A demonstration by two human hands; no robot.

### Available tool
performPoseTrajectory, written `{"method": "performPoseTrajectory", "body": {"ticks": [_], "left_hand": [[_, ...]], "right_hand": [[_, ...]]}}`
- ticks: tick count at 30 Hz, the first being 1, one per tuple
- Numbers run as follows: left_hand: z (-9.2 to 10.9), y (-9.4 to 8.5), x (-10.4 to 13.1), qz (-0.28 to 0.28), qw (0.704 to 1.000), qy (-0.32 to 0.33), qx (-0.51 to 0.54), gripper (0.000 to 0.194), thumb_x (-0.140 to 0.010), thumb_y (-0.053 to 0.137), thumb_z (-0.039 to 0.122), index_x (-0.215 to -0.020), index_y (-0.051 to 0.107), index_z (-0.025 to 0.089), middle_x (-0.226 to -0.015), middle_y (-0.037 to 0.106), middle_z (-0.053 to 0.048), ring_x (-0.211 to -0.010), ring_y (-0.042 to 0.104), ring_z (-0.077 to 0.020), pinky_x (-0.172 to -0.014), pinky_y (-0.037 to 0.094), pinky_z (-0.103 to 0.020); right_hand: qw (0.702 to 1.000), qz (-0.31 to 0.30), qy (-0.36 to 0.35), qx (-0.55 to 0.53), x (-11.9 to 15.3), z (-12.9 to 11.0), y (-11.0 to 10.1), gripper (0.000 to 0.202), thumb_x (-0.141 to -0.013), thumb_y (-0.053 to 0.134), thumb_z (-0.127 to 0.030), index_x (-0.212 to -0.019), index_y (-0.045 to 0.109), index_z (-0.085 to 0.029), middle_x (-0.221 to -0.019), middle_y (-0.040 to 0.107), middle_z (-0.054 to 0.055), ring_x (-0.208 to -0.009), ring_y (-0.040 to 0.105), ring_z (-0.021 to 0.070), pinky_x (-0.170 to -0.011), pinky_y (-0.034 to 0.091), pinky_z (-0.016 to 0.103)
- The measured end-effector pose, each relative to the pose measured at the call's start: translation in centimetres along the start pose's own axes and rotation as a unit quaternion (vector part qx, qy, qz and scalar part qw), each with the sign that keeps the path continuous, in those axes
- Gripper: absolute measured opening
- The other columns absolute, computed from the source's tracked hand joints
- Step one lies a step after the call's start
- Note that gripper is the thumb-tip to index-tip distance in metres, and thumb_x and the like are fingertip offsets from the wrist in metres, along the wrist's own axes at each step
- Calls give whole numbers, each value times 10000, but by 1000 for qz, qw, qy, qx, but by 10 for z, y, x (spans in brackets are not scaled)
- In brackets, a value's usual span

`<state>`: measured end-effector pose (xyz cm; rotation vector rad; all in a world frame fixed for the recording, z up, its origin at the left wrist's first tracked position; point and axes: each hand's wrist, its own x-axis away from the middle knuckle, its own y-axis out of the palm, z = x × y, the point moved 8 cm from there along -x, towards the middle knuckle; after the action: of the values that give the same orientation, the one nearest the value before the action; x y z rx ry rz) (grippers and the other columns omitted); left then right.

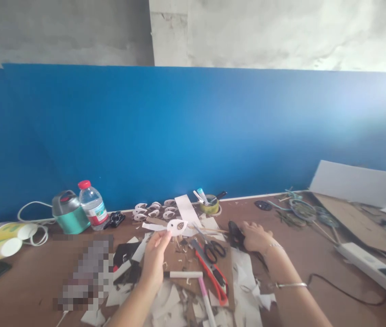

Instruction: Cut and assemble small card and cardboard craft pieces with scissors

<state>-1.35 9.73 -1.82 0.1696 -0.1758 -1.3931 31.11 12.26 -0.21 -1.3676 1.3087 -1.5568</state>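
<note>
My left hand (155, 256) pinches a small white paper bird cutout (176, 227) between thumb and fingers, above the littered middle of the table. The cutout has a dark eye dot and a brown patterned wing. My right hand (256, 236) is closed at a black tool (235, 234) lying low over the table; its exact kind is unclear and the fingers are partly hidden. Between the hands lie orange-handled scissors (213, 277) and black-handled scissors (215, 250). Two markers rest nearer me, a white one (186, 274) and a pink-and-white one (206, 299).
Several finished bird cutouts (154, 211) sit at the back, beside a roll of tape (210, 206) holding pens. A water bottle (92, 206) and a teal-grey container (70, 213) stand left. A power strip (373, 272) and cardboard (359, 222) lie right. Paper scraps (169, 302) cover the front.
</note>
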Motion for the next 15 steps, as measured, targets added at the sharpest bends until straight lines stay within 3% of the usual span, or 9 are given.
{"method": "performPoseTrajectory", "body": {"ticks": [5, 10, 15], "left_hand": [[-2, -2, -3, 5, 1000, 1, 4, 303, -717, 682, 487, -804, 695, 197, -986, 744, -70, -1040, 614, -280, -877, 416, -331], [-1, -6, -6, 14, 1000, 5, 12, 313, -710, 690, 493, -787, 694, 190, -932, 751, -64, -1004, 629, -273, -869, 429, -330], [0, -10, -9, 15, 1000, -13, -24, 362, -697, 682, 519, -815, 718, 179, -878, 752, -72, -953, 644, -287, -847, 444, -351]], "right_hand": [[1000, -5, 4, 12, 0, -1, -1, 470, -745, 533, -141, -1215, 518, -158, -1289, 530, 207, -1244, 449, 353, -922, 351, 540], [999, 46, 8, 15, 5, -6, -15, 467, -755, 498, -113, -1220, 509, -141, -1275, 532, 209, -1237, 445, 351, -934, 315, 578], [996, 84, -21, 13, 15, -21, -27, 385, -720, 527, -124, -1097, 595, -159, -1182, 594, 180, -1169, 491, 355, -950, 247, 626]]}}
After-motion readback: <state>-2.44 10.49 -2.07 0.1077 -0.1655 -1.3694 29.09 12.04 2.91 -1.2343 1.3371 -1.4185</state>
